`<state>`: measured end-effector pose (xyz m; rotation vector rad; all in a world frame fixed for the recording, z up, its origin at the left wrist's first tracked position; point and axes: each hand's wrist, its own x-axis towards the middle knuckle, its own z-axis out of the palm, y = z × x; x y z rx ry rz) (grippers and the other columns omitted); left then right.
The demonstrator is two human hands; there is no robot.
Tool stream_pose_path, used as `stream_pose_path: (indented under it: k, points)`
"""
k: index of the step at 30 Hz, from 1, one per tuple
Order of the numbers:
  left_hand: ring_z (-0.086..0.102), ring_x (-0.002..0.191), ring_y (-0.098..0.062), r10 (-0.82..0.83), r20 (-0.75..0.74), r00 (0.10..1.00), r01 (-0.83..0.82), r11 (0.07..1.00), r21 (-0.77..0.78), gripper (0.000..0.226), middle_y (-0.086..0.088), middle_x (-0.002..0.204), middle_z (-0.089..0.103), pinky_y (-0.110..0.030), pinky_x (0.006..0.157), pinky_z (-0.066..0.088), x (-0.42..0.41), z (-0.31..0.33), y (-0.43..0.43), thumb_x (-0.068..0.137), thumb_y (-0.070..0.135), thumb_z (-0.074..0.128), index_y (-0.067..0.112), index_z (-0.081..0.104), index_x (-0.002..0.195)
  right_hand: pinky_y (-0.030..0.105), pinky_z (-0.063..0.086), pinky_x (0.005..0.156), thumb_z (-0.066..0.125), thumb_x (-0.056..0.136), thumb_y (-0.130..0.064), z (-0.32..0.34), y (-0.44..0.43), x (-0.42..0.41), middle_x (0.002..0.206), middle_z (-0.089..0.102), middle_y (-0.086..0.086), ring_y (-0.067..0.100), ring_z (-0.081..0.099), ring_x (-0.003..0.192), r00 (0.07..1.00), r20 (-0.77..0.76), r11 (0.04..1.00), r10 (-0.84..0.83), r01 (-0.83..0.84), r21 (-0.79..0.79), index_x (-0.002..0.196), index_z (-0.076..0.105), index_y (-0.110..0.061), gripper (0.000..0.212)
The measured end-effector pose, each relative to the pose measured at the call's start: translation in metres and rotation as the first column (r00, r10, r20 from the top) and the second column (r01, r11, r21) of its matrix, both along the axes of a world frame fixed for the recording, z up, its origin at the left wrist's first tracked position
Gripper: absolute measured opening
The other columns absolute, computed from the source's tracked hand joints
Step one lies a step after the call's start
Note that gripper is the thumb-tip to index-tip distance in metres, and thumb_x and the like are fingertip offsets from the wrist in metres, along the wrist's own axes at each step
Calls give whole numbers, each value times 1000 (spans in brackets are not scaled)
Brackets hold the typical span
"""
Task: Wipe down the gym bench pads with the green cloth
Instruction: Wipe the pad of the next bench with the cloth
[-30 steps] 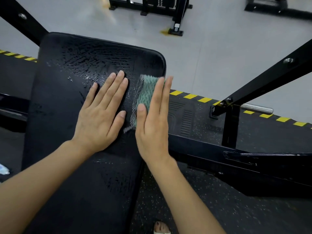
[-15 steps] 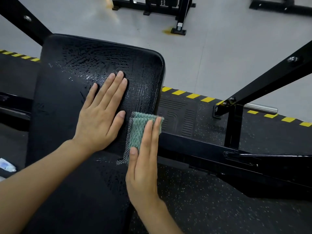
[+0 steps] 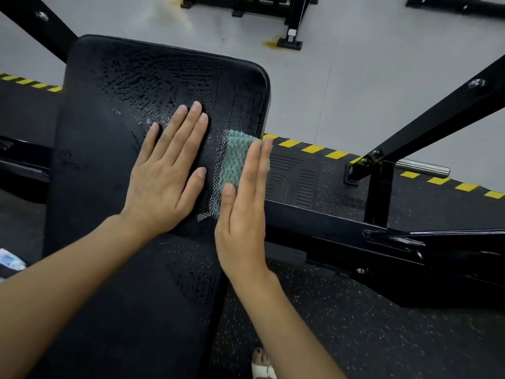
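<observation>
The black bench pad point(image 3: 103, 165) fills the left and middle of the view, its far half streaked with wet marks. My left hand point(image 3: 166, 170) lies flat on the pad, fingers straight and pointing away from me. The folded green cloth point(image 3: 235, 157) sits at the pad's right edge. My right hand point(image 3: 243, 203) presses on the cloth with straight fingers and covers its near and right parts.
Black steel frame beams point(image 3: 426, 124) cross the right side, with a chrome peg point(image 3: 426, 167) behind them. Yellow-black tape point(image 3: 314, 149) edges the speckled rubber mat. More gym equipment point(image 3: 292, 23) stands on the grey floor beyond. A sandalled foot point(image 3: 263, 363) shows at the bottom.
My right hand slid the cloth toward me along the pad's right edge, then pushed it away again to about the middle. My left hand stayed flat in place.
</observation>
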<state>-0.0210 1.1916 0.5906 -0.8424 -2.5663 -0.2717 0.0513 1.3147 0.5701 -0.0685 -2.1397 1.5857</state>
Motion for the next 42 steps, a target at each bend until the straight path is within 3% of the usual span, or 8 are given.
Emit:
stream_pose_path:
  k: [8, 12, 18, 25, 35, 42]
  points:
    - [11, 154, -21, -12, 18, 1000, 12, 1000, -2, 62, -11, 165, 15, -43, 125, 7, 10, -6, -2, 101, 32, 26, 4, 18, 157, 36, 10, 122, 32, 103, -14, -38, -36, 69, 165, -5, -1, 22, 1, 152, 998, 57, 999, -40, 38, 34, 156, 1, -13, 61]
    - [10, 153, -20, -24, 29, 999, 24, 1000, 6, 62, -10, 165, 14, -41, 125, 5, 18, -8, -3, 101, 32, 26, 4, 19, 156, 39, 11, 122, 26, 105, -21, -44, -44, 78, 165, -3, 1, 23, 1, 152, 996, 68, 998, -50, 51, -20, 156, 0, -17, 58]
    - [9, 154, -20, -52, 40, 998, 53, 999, -14, 62, -10, 165, 14, -43, 125, 7, 28, -15, -11, 102, 31, 27, 4, 17, 157, 47, 14, 122, 29, 104, -14, -23, -24, 35, 164, 2, 8, 18, 3, 152, 997, 38, 993, -61, 65, -98, 153, 1, -9, 56]
    - [10, 154, -20, -120, 44, 992, 123, 990, -63, 61, -9, 165, 15, -40, 125, 7, 43, -25, -27, 102, 31, 28, 5, 19, 156, 44, 13, 123, 29, 105, -15, -30, -27, 49, 165, -1, 3, 15, 0, 152, 997, 65, 993, -40, 47, -111, 154, 0, -12, 57]
    - [10, 154, -22, -254, 38, 967, 256, 947, -196, 63, -9, 165, 13, -40, 124, 7, 41, -28, -51, 102, 34, 27, 7, 17, 157, 36, 12, 122, 27, 104, -27, -62, -64, 109, 164, -3, -11, 13, 1, 152, 984, 156, 990, -91, 106, -90, 155, -6, -32, 60]
    - [12, 153, -22, -264, 6, 964, 261, 947, -187, 62, -9, 165, 15, -41, 124, 8, 40, -30, -51, 101, 34, 26, 7, 17, 157, 43, 17, 122, 28, 105, -25, -42, -45, 68, 165, 4, -3, 10, 4, 151, 984, 119, 985, -134, 146, -93, 154, -3, -17, 59]
